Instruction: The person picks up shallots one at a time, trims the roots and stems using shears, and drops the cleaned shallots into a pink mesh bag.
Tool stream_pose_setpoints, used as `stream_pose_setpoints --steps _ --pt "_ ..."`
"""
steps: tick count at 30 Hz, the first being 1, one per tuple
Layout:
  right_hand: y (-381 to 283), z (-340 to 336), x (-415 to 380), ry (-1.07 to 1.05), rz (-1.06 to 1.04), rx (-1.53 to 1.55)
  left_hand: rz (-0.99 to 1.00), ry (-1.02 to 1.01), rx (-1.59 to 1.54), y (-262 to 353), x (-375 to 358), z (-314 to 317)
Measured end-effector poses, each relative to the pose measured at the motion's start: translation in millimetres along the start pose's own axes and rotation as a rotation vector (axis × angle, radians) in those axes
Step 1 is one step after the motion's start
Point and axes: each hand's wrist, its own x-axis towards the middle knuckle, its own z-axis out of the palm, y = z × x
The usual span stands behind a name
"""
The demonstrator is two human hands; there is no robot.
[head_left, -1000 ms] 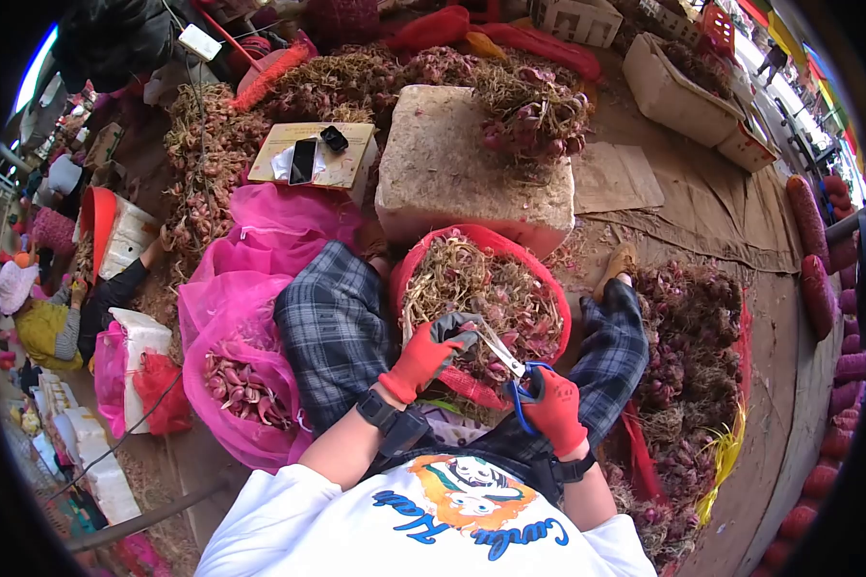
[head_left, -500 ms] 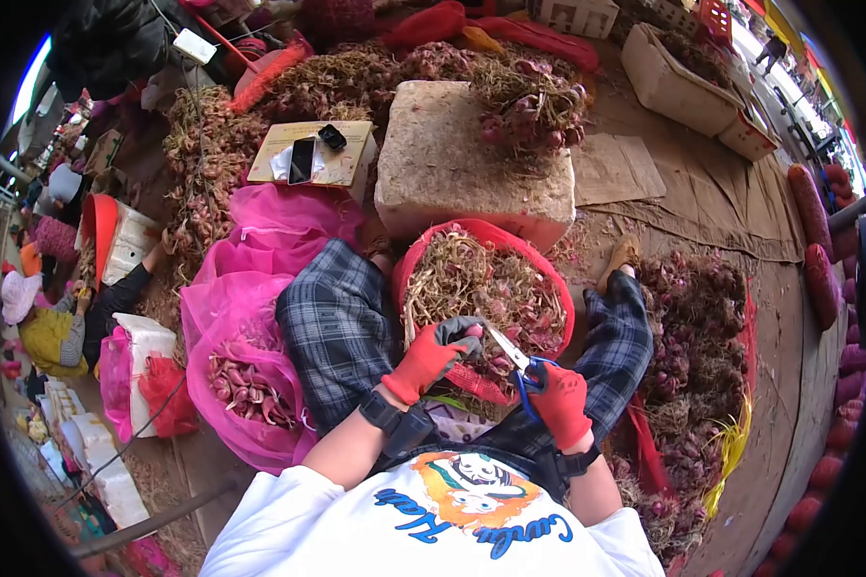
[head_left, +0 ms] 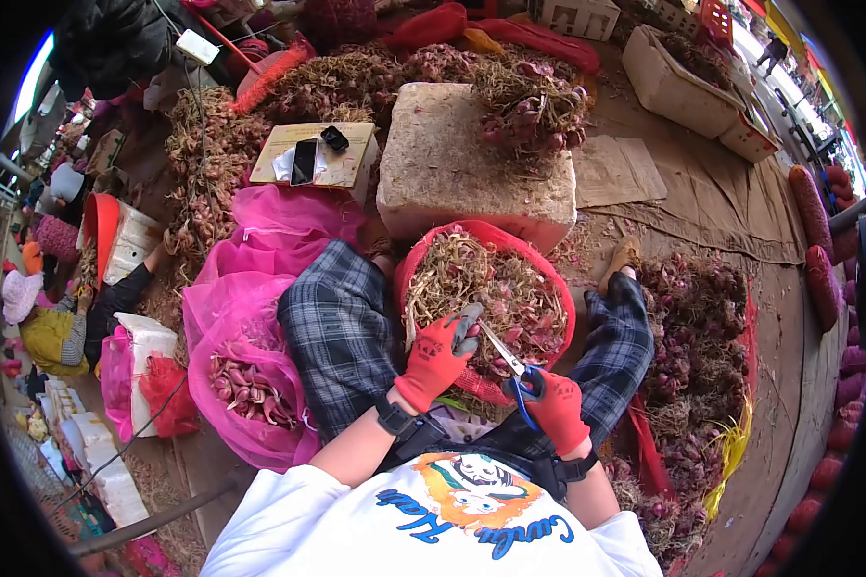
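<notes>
My left hand (head_left: 441, 352), in a red glove with grey fingertips, hangs over the near left part of a red-rimmed basket (head_left: 569, 322). Its fingers are closed, the back of the glove faces up, and whatever they hold is hidden. In my right hand (head_left: 554, 406), gloved in red too, is a pair of scissors (head_left: 510, 358) with blue handles. The blades are nearly together and point up and left, their tips close to my left fingers. Dry stalks, roots and shallot skins (head_left: 515, 288) fill the basket between my knees.
Left of my leg lies a pink mesh bag (head_left: 207, 317) with trimmed shallots (head_left: 250, 389). A foam block (head_left: 452, 154) stands ahead, bearing a shallot bunch (head_left: 539, 106). A box with a phone (head_left: 303, 162) is beside it. More shallots (head_left: 688, 356) lie right. Another person (head_left: 53, 341) sits far left.
My left hand has turned over so its back faces up, and the pinkish shallot seen in its fingers is out of sight. The scissors have shifted slightly left and down, blades closer together.
</notes>
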Motion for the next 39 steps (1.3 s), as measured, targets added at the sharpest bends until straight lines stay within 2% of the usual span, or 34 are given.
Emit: stream_pose_setpoints --steps 1,4,8,10,11,12,13,14,15,17,19,21,23,24,25,27,28,29,30,31,32,33,34,35,37,39 --pt "3.3 0.2 -0.3 -0.017 -0.001 0.019 0.018 0.015 0.039 -0.1 -0.2 0.3" --pt "11.5 2.2 -1.6 -0.083 0.015 0.036 -0.093 -0.006 -0.226 18.5 -2.2 -7.7" --pt "15.1 4.9 -4.8 -0.001 0.096 0.155 -0.131 0.029 -0.578 -4.4 -7.9 3.1" --pt "12.6 0.4 -1.8 0.077 0.111 0.268 -0.166 0.041 -0.751 13.1 -13.6 -16.6" --pt "15.7 -0.8 -2.5 0.102 0.119 0.278 -0.144 0.101 -0.588 29.6 -19.3 -39.8" --pt "20.7 -1.3 -2.7 0.127 0.127 0.288 -0.083 0.206 -0.720 37.3 -28.0 -60.3" --pt "23.2 -2.2 -0.3 0.152 0.130 0.300 0.044 0.330 -0.397 46.9 -34.4 -91.1" --pt "12.5 -10.0 1.2 0.212 0.076 0.276 -0.034 0.431 -0.149 52.1 -47.0 -122.4" --pt "10.6 -8.0 4.8 0.235 0.079 0.260 -0.108 0.522 -0.070 54.5 -61.9 -152.0" --pt "9.7 -0.3 11.4 0.276 0.081 0.230 -0.242 0.773 0.047 21.6 -100.3 -198.2" --pt "8.3 8.6 21.3 0.214 0.004 0.147 -0.392 0.687 0.317 -24.4 -148.0 -242.0" --pt "0.5 16.2 32.6 0.101 -0.051 0.125 -0.558 0.627 0.784 -59.0 -182.1 -247.9" --pt "10.5 40.4 43.0 0.091 -0.171 0.093 -0.608 0.694 1.083 -52.2 -176.5 -241.5" --pt "18.3 53.6 48.3 0.075 -0.158 0.027 -0.582 0.803 1.147 -22.9 -154.1 -223.7" --pt "24.5 64.2 52.1 0.055 -0.146 -0.040 -0.479 0.863 1.088 -6.3 -136.6 -212.8" --pt "31.8 76.9 57.9 0.115 -0.080 0.208 -0.195 0.912 0.852 17.6 -106.8 -193.6" --pt "32.4 79.5 60.1 0.142 -0.050 0.333 -0.182 0.797 0.426 24.7 -96.4 -174.4" --pt "31.2 77.1 61.6 0.112 0.002 0.510 -0.160 0.665 0.008 31.0 -86.7 -151.7" --pt "28.7 70.4 62.1 0.082 0.057 0.688 -0.083 0.473 -0.048 28.8 -77.8 -129.1" --pt "24.8 61.5 61.0 0.055 0.115 0.864 -0.158 0.165 -0.329 32.9 -60.6 -107.6" --pt "16.2 45.7 56.1 -0.071 0.247 1.172 -0.302 -0.127 -0.553 36.8 -43.2 -86.2" --pt "17.7 44.3 53.7 -0.030 0.179 1.156 -0.335 -0.280 -0.712 5.1 -36.3 -49.3" --pt "19.3 44.2 48.8 0.013 0.111 1.138 -0.358 -0.328 -0.791 -16.6 -29.2 -17.4" --pt "13.9 37.3 46.9 0.029 0.133 1.159 -0.366 -0.281 -0.851 -30.5 -18.0 23.6" --pt "-0.8 21.1 42.0 0.064 0.175 1.201 -0.452 -0.159 -1.105 -20.9 -8.6 40.0" --pt "-19.6 3.8 36.9 -0.060 0.370 1.428 -0.419 -0.220 -1.048 -13.9 -6.4 31.5"
